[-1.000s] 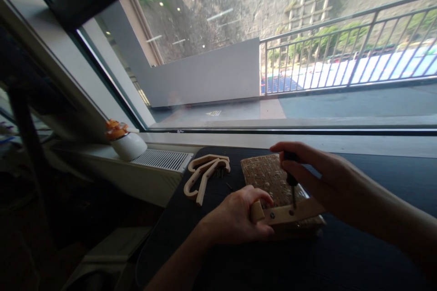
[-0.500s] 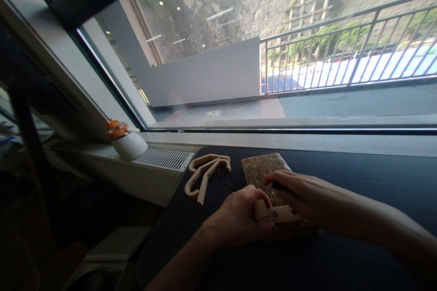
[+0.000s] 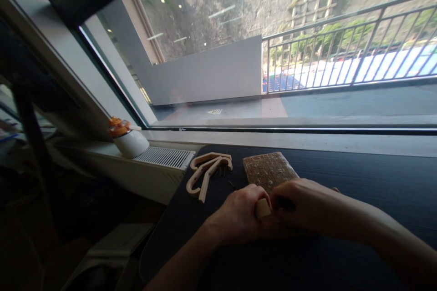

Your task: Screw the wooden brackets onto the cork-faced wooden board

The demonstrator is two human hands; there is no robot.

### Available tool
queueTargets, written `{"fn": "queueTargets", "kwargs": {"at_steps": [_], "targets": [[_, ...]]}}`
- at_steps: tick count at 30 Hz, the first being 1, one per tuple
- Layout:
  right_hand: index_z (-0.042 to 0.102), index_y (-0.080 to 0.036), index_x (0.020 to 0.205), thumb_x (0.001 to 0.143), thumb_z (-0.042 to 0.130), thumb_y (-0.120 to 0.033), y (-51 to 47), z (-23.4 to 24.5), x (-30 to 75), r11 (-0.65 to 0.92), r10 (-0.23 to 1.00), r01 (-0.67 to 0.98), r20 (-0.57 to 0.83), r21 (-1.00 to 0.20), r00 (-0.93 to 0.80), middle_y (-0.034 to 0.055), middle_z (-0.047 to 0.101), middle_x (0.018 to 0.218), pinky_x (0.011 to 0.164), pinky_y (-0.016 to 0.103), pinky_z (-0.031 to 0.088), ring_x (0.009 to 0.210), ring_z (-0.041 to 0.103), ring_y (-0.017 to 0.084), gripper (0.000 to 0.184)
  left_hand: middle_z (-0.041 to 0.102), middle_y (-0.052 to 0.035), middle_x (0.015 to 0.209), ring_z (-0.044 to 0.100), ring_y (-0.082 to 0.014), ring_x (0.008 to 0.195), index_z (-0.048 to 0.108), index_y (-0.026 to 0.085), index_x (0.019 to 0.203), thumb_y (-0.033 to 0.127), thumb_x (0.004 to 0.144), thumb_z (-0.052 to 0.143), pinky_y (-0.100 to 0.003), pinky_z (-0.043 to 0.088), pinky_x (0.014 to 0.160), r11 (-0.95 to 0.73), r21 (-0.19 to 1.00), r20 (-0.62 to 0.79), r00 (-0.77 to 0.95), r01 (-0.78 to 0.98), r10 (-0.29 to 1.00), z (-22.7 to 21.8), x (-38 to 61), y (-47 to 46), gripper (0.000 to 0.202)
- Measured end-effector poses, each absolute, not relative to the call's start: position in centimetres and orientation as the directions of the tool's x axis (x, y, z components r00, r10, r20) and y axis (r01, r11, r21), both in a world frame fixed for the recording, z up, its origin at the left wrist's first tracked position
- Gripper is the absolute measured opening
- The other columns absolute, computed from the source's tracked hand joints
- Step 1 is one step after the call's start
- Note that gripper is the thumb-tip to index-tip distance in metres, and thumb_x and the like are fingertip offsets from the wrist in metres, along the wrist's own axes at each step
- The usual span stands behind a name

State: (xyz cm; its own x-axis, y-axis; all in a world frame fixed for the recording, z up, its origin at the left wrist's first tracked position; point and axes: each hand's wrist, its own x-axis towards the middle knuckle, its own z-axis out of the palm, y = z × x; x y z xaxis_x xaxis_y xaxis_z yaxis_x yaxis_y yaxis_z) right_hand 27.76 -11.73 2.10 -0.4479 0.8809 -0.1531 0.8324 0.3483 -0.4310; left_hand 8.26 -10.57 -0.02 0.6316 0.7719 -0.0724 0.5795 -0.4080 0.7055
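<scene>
Sunlit balcony railing (image 3: 341,50) and a rocky slope fill the window above the dark table (image 3: 375,177) where I work, both hands closed together over a wooden hook piece (image 3: 262,209) lying across the near edge of a cork-brown board (image 3: 269,170). My left hand (image 3: 239,220) curls around the rounded butt of that piece, pinning it down against the board; only the pale end shows between my thumb and fingers. My right hand (image 3: 303,204) folds over the rest of it, fingers wrapped round something dark (image 3: 283,202) at the joint, a tool handle by the look of it, though my knuckles hide which end meets the wood. By my judgement I am midway through fastening the piece to the board, bearing down and turning rather than picking up or setting aside. What comes next calls for steady downward pressure from the right and no slip from the left, or the piece will skew off its mark. Just left of the board lie two more curved wooden hooks (image 3: 206,173), overlapping, with a few small dark screws (image 3: 223,171) beside them. Farther left, on the sill by the vent grille (image 3: 164,157), sits a white pot with an orange top (image 3: 128,138).
</scene>
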Motion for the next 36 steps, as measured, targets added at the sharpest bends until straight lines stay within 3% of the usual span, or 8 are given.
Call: {"fn": "queueTargets", "kwargs": {"at_steps": [8, 12, 16, 19, 22, 24, 28, 36], "targets": [[0.06, -0.02, 0.062, 0.076, 0.057, -0.025, -11.8, 1.7, 27.5, 0.401, 0.864, 0.786, -0.091, -0.47, -0.495, -0.0032, 0.057, 0.056, 0.048, 0.024, 0.026, 0.051, 0.045, 0.01, 0.014, 0.057, 0.0032, 0.081, 0.054, -0.0132, 0.072, 0.057, 0.022, 0.087, 0.039, 0.068, 0.068, -0.021, 0.038, 0.059, -0.41, 0.695, -0.065, 0.62, 0.59, 0.782, -0.3, 8.5, -10.6, 0.028], [0.062, -0.019, 0.067, 0.086, 0.05, -0.041, -11.2, 2.8, 29.3, 0.378, 0.901, 0.755, 0.026, -0.536, -0.433, -0.0025, 0.054, 0.057, 0.047, 0.022, 0.03, 0.052, 0.044, 0.01, 0.031, 0.058, 0.0046, 0.084, 0.054, -0.0128, 0.074, 0.058, 0.024, 0.092, 0.039, 0.063, 0.075, -0.021, 0.039, 0.06, -0.403, 0.692, -0.099, 0.631, 0.599, 0.769, 0.0, 8.3, -10.5, 0.037], [0.063, -0.02, 0.089, 0.089, 0.041, -0.057, -10.8, 4.0, 31.0, 0.299, 0.954, 0.684, 0.198, -0.666, -0.224, -0.0029, 0.053, 0.057, 0.044, 0.022, 0.034, 0.05, 0.046, 0.011, 0.042, 0.058, 0.0062, 0.085, 0.053, -0.0114, 0.074, 0.058, 0.026, 0.098, 0.035, 0.059, 0.079, -0.019, 0.039, 0.061, -0.421, 0.708, -0.109, 0.677, 0.566, 0.728, 0.5, 7.9, -10.4, 0.046], [0.063, -0.023, 0.1, 0.088, 0.048, -0.054, -11.4, 3.8, 30.9, 0.365, 0.931, 0.809, 0.199, -0.46, -0.307, -0.0002, 0.062, 0.067, 0.048, 0.024, 0.037, 0.054, 0.054, 0.014, 0.036, 0.058, 0.0056, 0.086, 0.053, -0.0113, 0.074, 0.059, 0.025, 0.094, 0.033, 0.062, 0.076, -0.019, 0.039, 0.062, -0.429, 0.696, -0.101, 0.671, 0.576, 0.735, 0.5, 7.9, -10.3, 0.037], [0.063, -0.023, 0.101, 0.086, 0.055, -0.026, -12.2, 3.1, 30.0, 0.599, 0.799, 0.785, 0.184, -0.16, -0.572, 0.0045, 0.067, 0.089, 0.059, 0.027, 0.041, 0.071, 0.061, 0.019, 0.016, 0.058, 0.0054, 0.083, 0.054, -0.0117, 0.073, 0.06, 0.024, 0.091, 0.033, 0.064, 0.075, -0.019, 0.038, 0.061, -0.425, 0.678, -0.104, 0.65, 0.599, 0.752, 0.1, 8.0, -10.4, 0.032], [0.063, -0.021, 0.088, 0.084, 0.051, -0.01, -12.3, 2.7, 29.4, 0.661, 0.747, 0.748, 0.139, -0.055, -0.65, 0.0044, 0.065, 0.088, 0.059, 0.026, 0.039, 0.071, 0.06, 0.017, 0.016, 0.058, 0.0057, 0.078, 0.053, -0.0114, 0.07, 0.06, 0.023, 0.088, 0.034, 0.064, 0.074, -0.019, 0.037, 0.058, -0.432, 0.668, -0.102, 0.65, 0.606, 0.753, 0.0, 8.1, -10.4, 0.03], [0.059, -0.02, 0.071, 0.091, 0.045, -0.016, -11.4, 1.9, 28.5, 0.554, 0.819, 0.832, 0.201, -0.037, -0.537, 0.0014, 0.062, 0.068, 0.061, 0.029, 0.036, 0.062, 0.058, 0.016, 0.025, 0.057, 0.0061, 0.072, 0.052, -0.0107, 0.065, 0.059, 0.022, 0.086, 0.033, 0.065, 0.072, -0.019, 0.035, 0.056, -0.43, 0.663, -0.107, 0.646, 0.613, 0.756, 0.2, 8.3, -10.5, 0.027], [0.062, -0.018, 0.064, 0.093, 0.049, -0.023, -9.8, 0.8, 27.6, 0.574, 0.793, 0.818, 0.273, -0.034, -0.545, 0.0037, 0.064, 0.065, 0.064, 0.031, 0.033, 0.062, 0.057, 0.017, 0.032, 0.065, 0.0017, 0.085, 0.059, -0.0165, 0.075, 0.058, 0.023, 0.099, 0.036, 0.069, 0.068, -0.022, 0.043, 0.064, -0.418, 0.675, -0.14, 0.662, 0.608, 0.737, 0.4, 8.5, -10.5, 0.034]]}}
